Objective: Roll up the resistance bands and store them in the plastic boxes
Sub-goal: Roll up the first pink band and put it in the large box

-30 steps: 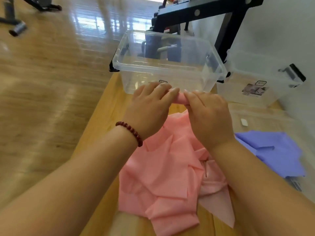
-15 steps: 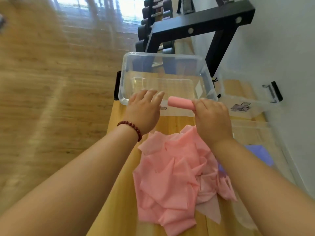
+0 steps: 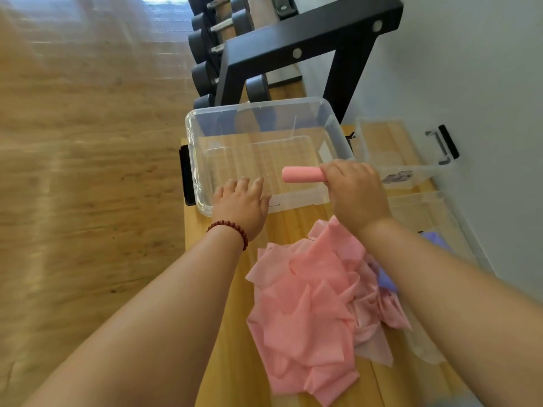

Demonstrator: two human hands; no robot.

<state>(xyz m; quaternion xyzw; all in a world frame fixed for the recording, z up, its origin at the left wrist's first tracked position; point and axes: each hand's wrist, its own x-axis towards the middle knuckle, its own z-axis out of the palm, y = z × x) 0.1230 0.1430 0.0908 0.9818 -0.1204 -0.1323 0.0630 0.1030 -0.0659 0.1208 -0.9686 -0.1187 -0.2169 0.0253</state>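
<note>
Light wooden flooring [image 3: 88, 171] and a white wall [image 3: 470, 83] frame a yellow wooden table [image 3: 293, 224]. At the table's far end stands a large clear plastic box [image 3: 194, 160] with a black handle. A second, smaller clear plastic box [image 3: 411, 171] stands just beside it on the right. The right hand [image 3: 357, 195] grips one end of a tightly rolled pink resistance band [image 3: 302, 174]. The roll lies level and juts leftward over the near right part of the large box's opening. The left hand [image 3: 241, 205], with a dark red bead bracelet [image 3: 232, 229] at the wrist, holds nothing. Its fingers are loosely extended over the box's near rim; contact cannot be told. A crumpled heap of unrolled pink bands [image 3: 308, 312] lies on the table between the forearms, partly covering a purple band [image 3: 385, 280]. Behind the boxes stands a black metal rack [image 3: 293, 45] with dark dumbbells [image 3: 202, 45].
</note>
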